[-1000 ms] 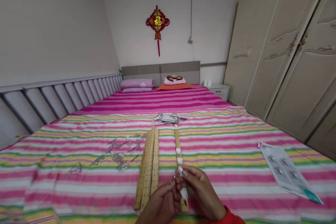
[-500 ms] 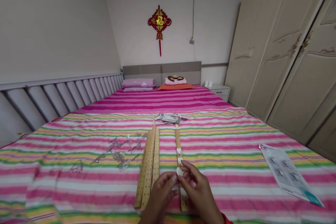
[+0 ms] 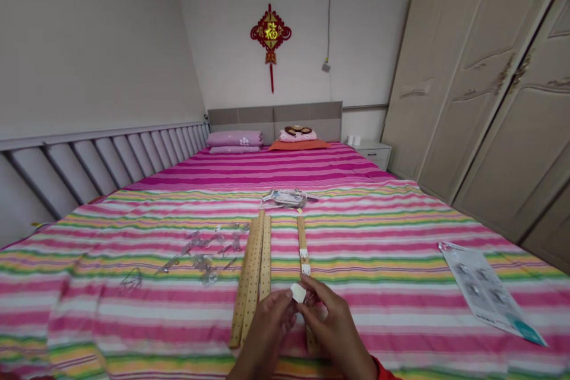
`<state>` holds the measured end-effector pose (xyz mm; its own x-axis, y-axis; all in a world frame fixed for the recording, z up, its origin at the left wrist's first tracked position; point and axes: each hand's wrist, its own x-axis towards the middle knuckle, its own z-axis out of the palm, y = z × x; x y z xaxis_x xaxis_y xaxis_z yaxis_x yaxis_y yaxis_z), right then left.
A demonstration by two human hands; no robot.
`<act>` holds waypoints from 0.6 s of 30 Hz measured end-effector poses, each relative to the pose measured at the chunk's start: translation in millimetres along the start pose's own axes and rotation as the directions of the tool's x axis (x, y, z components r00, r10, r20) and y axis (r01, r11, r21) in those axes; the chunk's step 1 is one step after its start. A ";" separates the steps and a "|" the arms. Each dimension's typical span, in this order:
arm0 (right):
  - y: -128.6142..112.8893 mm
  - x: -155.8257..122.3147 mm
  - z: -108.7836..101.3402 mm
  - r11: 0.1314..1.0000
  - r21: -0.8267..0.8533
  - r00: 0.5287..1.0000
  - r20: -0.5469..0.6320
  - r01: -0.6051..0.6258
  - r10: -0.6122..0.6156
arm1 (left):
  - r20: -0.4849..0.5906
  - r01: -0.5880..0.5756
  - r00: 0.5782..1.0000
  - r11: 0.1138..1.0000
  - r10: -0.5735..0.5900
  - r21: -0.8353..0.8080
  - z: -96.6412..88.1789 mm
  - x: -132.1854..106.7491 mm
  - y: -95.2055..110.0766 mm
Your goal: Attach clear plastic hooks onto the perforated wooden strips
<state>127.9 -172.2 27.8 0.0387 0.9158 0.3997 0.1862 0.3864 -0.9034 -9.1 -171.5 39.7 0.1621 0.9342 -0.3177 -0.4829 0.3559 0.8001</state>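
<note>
My left hand (image 3: pixel 267 332) and my right hand (image 3: pixel 333 325) meet low in the middle of the view, over the near end of a single wooden strip (image 3: pixel 303 243). Together their fingertips pinch a small white plastic clip (image 3: pixel 298 293). Two similar white clips sit fixed on the strip farther up. Left of it lie two perforated wooden strips (image 3: pixel 255 273) side by side on the striped bedspread (image 3: pixel 378 261).
Several clear plastic hooks (image 3: pixel 200 252) lie scattered left of the strips. A plastic bag of parts (image 3: pixel 285 198) lies beyond them. An instruction sheet (image 3: pixel 485 291) rests at the right. A wardrobe (image 3: pixel 490 101) stands along the right wall, pillows (image 3: pixel 234 141) at the headboard.
Both hands moved slightly up and forward; the white clip is now raised between the fingertips and plainly visible. The camera tilted a little.
</note>
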 end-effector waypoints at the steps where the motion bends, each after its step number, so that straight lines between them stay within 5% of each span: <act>1: 0.6 0.2 0.0 1.000 0.020 1.000 0.004 -0.011 0.011 | 0.009 0.009 1.000 1.000 -0.009 -0.024 0.4 0.1 0.0; 10: 0.5 0.6 2.5 0.865 0.417 0.954 0.019 -0.281 0.301 | -0.025 0.030 0.999 0.993 -0.033 -0.118 5.5 -2.6 -1.9; 18: -3.5 3.1 -2.3 0.759 0.555 0.931 0.093 -0.342 0.352 | -0.060 0.048 0.997 0.988 -0.058 -0.147 13.5 -7.4 -0.5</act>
<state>129.6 -171.0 32.6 0.0102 0.9991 0.0401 -0.4164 0.0407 -0.9083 1.5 -178.3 48.6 0.1379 0.9091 -0.3931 -0.5956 0.3932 0.7005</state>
